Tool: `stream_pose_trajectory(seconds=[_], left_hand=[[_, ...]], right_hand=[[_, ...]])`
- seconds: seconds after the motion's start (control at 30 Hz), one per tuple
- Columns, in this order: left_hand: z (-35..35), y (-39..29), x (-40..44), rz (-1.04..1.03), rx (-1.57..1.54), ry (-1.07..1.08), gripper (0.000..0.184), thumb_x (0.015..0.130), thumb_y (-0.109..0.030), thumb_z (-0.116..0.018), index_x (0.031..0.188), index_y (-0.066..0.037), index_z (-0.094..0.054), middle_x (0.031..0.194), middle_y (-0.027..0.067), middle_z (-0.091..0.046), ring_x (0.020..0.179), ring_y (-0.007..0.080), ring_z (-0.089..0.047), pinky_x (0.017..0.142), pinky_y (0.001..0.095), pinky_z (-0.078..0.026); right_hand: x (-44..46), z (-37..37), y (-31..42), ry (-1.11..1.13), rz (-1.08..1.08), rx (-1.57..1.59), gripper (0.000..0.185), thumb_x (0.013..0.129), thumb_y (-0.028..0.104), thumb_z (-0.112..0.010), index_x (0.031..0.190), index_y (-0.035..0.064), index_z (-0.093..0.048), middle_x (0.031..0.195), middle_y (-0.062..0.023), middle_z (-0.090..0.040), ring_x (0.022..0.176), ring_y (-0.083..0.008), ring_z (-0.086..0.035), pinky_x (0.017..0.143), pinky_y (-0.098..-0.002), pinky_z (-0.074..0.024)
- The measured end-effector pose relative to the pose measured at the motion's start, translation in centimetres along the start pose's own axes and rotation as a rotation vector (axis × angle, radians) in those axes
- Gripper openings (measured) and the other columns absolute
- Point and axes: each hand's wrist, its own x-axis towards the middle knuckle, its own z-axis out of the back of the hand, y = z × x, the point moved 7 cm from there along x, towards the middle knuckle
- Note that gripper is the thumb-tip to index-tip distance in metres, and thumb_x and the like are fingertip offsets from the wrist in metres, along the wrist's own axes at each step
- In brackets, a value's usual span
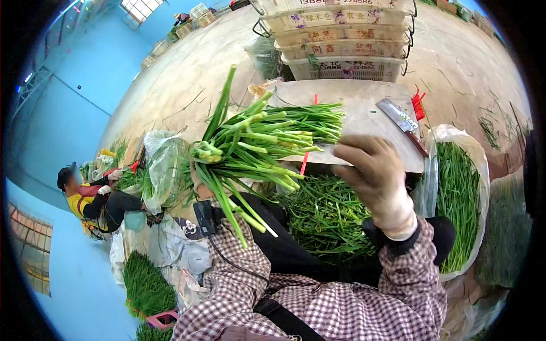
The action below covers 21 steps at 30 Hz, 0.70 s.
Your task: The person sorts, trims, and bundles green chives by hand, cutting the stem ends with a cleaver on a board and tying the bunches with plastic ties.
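Note:
My left hand (200, 188), mostly hidden behind the leaves, grips a loose bunch of garlic chives (250, 142) whose pale cut ends fan out toward the right. Just right of those ends is my gloved right hand (369, 173), blurred, with its fingers apart and nothing visible in them. Behind the held bunch, a smaller bunch of green stalks (324, 120) lies on the pale board (364, 94). A knife (402, 122) with a brown handle rests on the board's right side, near red ties (418, 103).
Loose green leaves (324, 210) are heaped below the board. A lined container of chives (455, 199) stands at right. Stacked white crates (341, 42) rise behind the board. A co-worker (94, 196) sits at left; tied chives (148, 284) lie at lower left.

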Motion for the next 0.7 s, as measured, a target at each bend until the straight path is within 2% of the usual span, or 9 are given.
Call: stream_pose_trajectory(seconds=[0.17,0.2,0.33,0.43,0.47,0.5,0.6,0.67,0.7], left_hand=[[-3.0,2.5,0.6,0.064,-0.066,0.115,0.049,0.091,-0.044,-0.056,0.118,-0.005,-0.064,0.118,0.0171,-0.066,0.104,0.0367,-0.063,0.094,0.0537,-0.049],[-3.2,2.7,0.5,0.064,-0.076,0.129,0.049,0.091,-0.044,-0.056,0.118,-0.004,-0.065,0.117,0.0172,-0.066,0.104,0.0366,-0.063,0.094,0.0533,-0.050],[-4.1,3.3,0.6,0.046,-0.129,0.197,0.050,0.090,-0.045,-0.057,0.116,-0.003,-0.065,0.114,0.0175,-0.068,0.102,0.0358,-0.064,0.093,0.0520,-0.051],[-5.8,3.5,0.2,-0.027,-0.124,0.171,0.048,0.091,-0.043,-0.056,0.116,-0.003,-0.066,0.113,0.0165,-0.068,0.100,0.0348,-0.064,0.092,0.0515,-0.051],[-6.5,3.5,-0.1,-0.069,-0.124,0.137,0.047,0.092,-0.042,-0.056,0.115,-0.003,-0.066,0.112,0.0162,-0.068,0.099,0.0345,-0.065,0.092,0.0512,-0.051],[-5.5,3.1,-0.4,-0.118,0.058,-0.124,0.044,0.092,-0.039,-0.057,0.115,-0.003,-0.066,0.110,0.0154,-0.069,0.096,0.0337,-0.065,0.091,0.0495,-0.052],[-4.7,2.4,0.2,-0.111,0.096,-0.047,0.042,0.091,-0.039,-0.059,0.112,-0.004,-0.067,0.108,0.0150,-0.070,0.096,0.0336,-0.065,0.089,0.0480,-0.052],[-5.1,2.4,-0.1,-0.087,0.058,0.034,0.040,0.090,-0.039,-0.059,0.109,-0.005,-0.068,0.110,0.0150,-0.069,0.100,0.0330,-0.064,0.091,0.0482,-0.051],[-4.8,2.3,0.0,-0.044,-0.008,0.175,0.044,0.090,-0.041,-0.059,0.114,-0.004,-0.066,0.117,0.0145,-0.068,0.106,0.0324,-0.063,0.099,0.0467,-0.047]], right_hand=[[5.4,-4.5,1.6,0.195,0.127,-0.177,0.035,0.077,0.030,-0.072,0.111,0.0205,-0.068,0.118,-0.0071,-0.063,0.105,-0.0300,-0.060,0.091,-0.0450,-0.0473],[5.4,-5.1,1.5,0.193,0.134,-0.219,0.040,0.074,0.029,-0.074,0.114,0.0237,-0.068,0.121,-0.0070,-0.061,0.108,-0.0310,-0.058,0.093,-0.0451,-0.0466],[4.7,-8.3,-0.1,0.127,0.210,-0.254,0.035,0.074,0.031,-0.072,0.108,0.0227,-0.070,0.119,-0.0068,-0.063,0.117,-0.0301,-0.054,0.099,-0.0471,-0.0421],[4.2,-9.9,-1.0,0.444,0.039,-0.456,0.038,0.074,0.024,-0.071,0.112,0.0243,-0.070,0.118,-0.0057,-0.062,0.113,-0.0266,-0.057,0.095,-0.0427,-0.0447],[3.7,-10.7,-1.8,0.443,0.041,-0.426,0.033,0.076,0.025,-0.069,0.109,0.0209,-0.070,0.112,-0.0051,-0.064,0.110,-0.0253,-0.058,0.095,-0.0416,-0.0446],[3.3,-11.3,-2.2,0.436,0.058,-0.433,0.030,0.077,0.025,-0.068,0.107,0.0200,-0.070,0.111,-0.0049,-0.065,0.109,-0.0251,-0.059,0.094,-0.0412,-0.0449],[1.7,-10.7,-1.7,0.311,0.197,-0.462,0.020,0.081,0.025,-0.065,0.099,0.0173,-0.069,0.104,-0.0046,-0.067,0.100,-0.0245,-0.061,0.091,-0.0401,-0.0470],[0.1,-8.0,-2.1,0.312,0.120,-0.213,0.015,0.079,0.018,-0.067,0.094,0.0155,-0.067,0.100,-0.0051,-0.067,0.098,-0.0247,-0.062,0.086,-0.0403,-0.0481],[-1.2,-6.6,-2.9,0.346,0.073,-0.065,0.015,0.078,0.016,-0.069,0.093,0.0141,-0.067,0.098,-0.0055,-0.067,0.097,-0.0257,-0.062,0.085,-0.0411,-0.0488]])
